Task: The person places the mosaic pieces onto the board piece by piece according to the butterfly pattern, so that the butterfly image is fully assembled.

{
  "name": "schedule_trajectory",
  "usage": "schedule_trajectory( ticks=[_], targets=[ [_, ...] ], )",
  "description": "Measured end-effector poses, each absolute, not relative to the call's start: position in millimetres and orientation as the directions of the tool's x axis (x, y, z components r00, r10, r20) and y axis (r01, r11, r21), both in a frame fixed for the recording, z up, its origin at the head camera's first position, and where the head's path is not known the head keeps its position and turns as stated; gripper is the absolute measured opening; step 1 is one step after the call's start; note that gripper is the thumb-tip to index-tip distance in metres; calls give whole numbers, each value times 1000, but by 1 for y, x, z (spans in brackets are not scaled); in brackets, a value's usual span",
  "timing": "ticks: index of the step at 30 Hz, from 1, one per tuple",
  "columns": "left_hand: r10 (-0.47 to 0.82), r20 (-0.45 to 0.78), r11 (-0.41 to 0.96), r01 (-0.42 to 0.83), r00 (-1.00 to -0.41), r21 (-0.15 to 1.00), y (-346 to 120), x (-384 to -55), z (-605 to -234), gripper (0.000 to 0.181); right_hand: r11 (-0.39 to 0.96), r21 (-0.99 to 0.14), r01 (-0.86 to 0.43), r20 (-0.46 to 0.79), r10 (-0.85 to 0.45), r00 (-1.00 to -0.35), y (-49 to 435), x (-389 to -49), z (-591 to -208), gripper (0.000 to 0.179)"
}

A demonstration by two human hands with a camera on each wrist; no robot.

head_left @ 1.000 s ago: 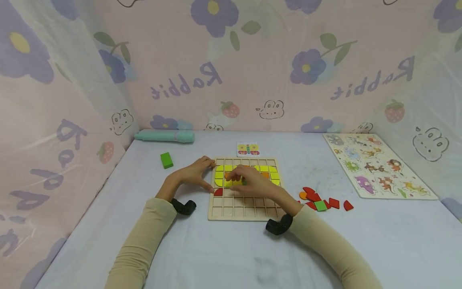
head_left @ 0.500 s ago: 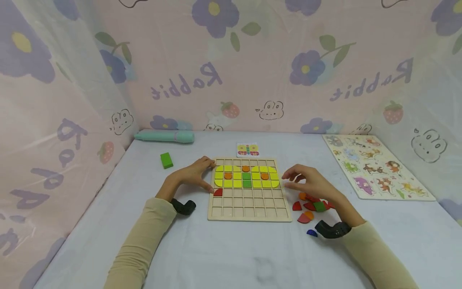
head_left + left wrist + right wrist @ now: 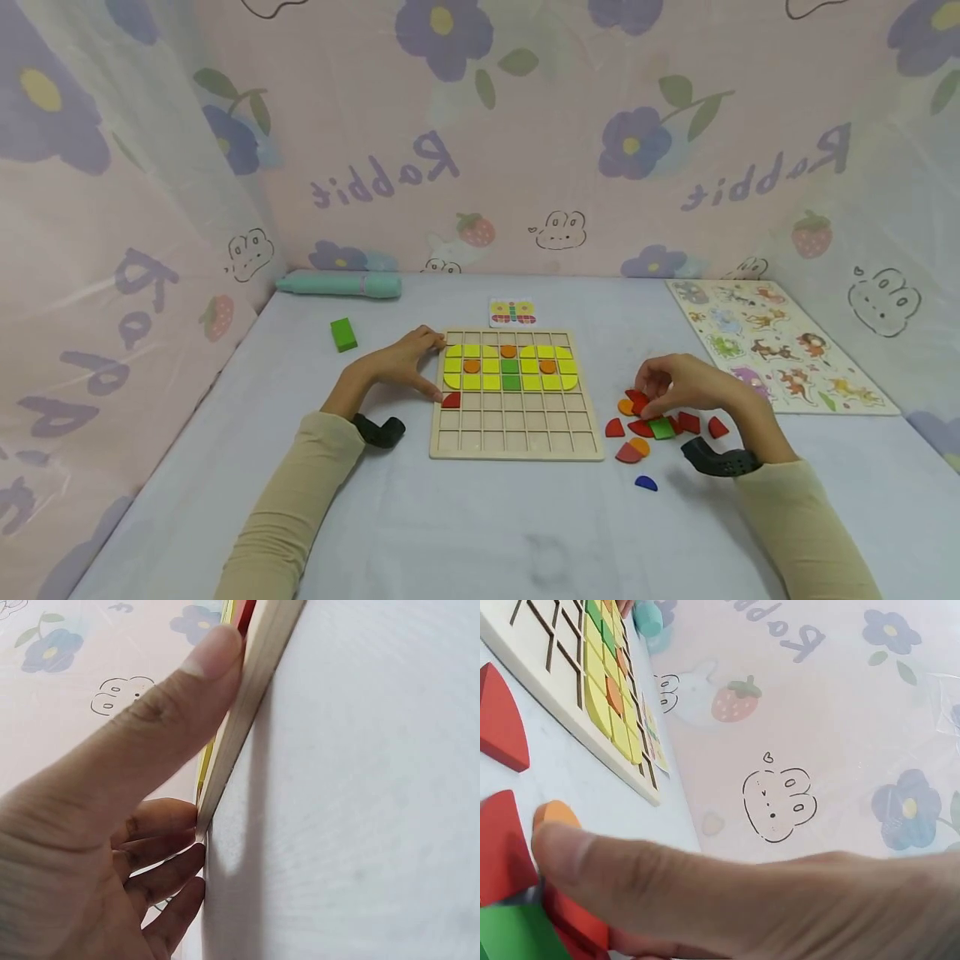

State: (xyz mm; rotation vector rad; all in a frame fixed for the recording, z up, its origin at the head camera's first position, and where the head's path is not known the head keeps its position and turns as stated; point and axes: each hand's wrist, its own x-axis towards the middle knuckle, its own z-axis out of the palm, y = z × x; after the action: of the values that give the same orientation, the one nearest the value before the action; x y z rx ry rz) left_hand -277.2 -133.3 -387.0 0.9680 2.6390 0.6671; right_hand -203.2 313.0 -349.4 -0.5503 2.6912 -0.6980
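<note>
On the table lies a wooden grid board (image 3: 517, 425) with yellow, orange and green tiles in its upper rows. A red quarter-round tile (image 3: 452, 401) sits in a cell at its left edge. My left hand (image 3: 401, 362) rests on that edge, thumb near the red tile and fingers by the far corner; its wrist view shows the fingertips against the board's side. To the board's right, my right hand (image 3: 686, 385) is down at the pile of loose tiles, thumb and bent fingers pinching a red tile (image 3: 638, 403). In the right wrist view the thumb (image 3: 630, 870) hides most of that tile.
Around the right hand lie more red tiles (image 3: 688, 422), a green square (image 3: 662, 428), orange rounds (image 3: 626, 407) and a blue half-round (image 3: 646, 483). A pattern card (image 3: 512, 313) lies behind the board. An animal puzzle (image 3: 780, 350), a green block (image 3: 343, 335) and a teal pen-shaped case (image 3: 341, 284) lie farther out.
My right hand has moved from above the board rightward to the loose tiles, where its fingers have closed in on a red one. My left hand has stayed at the board's edge.
</note>
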Motion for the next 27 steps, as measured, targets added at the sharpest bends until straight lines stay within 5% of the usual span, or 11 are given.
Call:
schedule_trajectory(
  ticks=[9,16,27],
  targets=[
    [662,-69,670,549,-746,500,-135,-277,-386,89,837,-483,-258,-239,-410,-880,307,-206,-356,26],
    [663,-72,672,551,-745,494,-134,-278,-388,90,795,-496,-349,-123,-462,-878,284,-207,-360,25],
    [669,-64,661,553,-741,507,-134,-278,-388,89,567,-502,-653,139,-693,-708,180,-222,-373,24]
  ],
)
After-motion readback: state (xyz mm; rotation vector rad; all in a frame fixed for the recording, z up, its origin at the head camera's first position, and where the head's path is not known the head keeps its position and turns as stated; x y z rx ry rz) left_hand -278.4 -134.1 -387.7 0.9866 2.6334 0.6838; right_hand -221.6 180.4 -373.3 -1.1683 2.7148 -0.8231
